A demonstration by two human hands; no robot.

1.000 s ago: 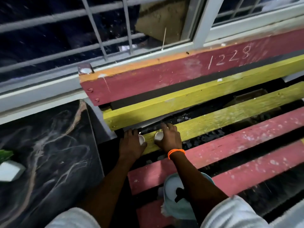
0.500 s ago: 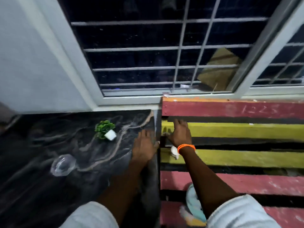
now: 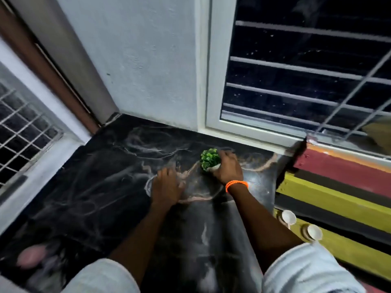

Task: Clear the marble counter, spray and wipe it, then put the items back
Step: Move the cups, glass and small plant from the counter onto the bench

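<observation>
The black marble counter (image 3: 101, 187) fills the lower left of the head view. A small green plant in a white pot (image 3: 209, 158) stands near its back edge, and my right hand (image 3: 227, 168), with an orange wristband, is wrapped around the pot. My left hand (image 3: 166, 187) lies over a clear glass item (image 3: 148, 185) on the counter; only the glass rim shows at the hand's left side. Two small white cups (image 3: 288, 217) (image 3: 314, 231) sit on a yellow slat of the bench to the right.
A red and yellow slatted bench (image 3: 338, 199) adjoins the counter on the right. A barred window (image 3: 296, 70) and a white wall (image 3: 137, 60) stand behind. A blurred pink thing (image 3: 31, 256) lies at the counter's near left corner. A grilled window (image 3: 23, 127) is at left.
Both hands left the two white cups on the yellow slat and moved left onto the counter. The right hand took hold of the plant pot and the left came down on the glass item.
</observation>
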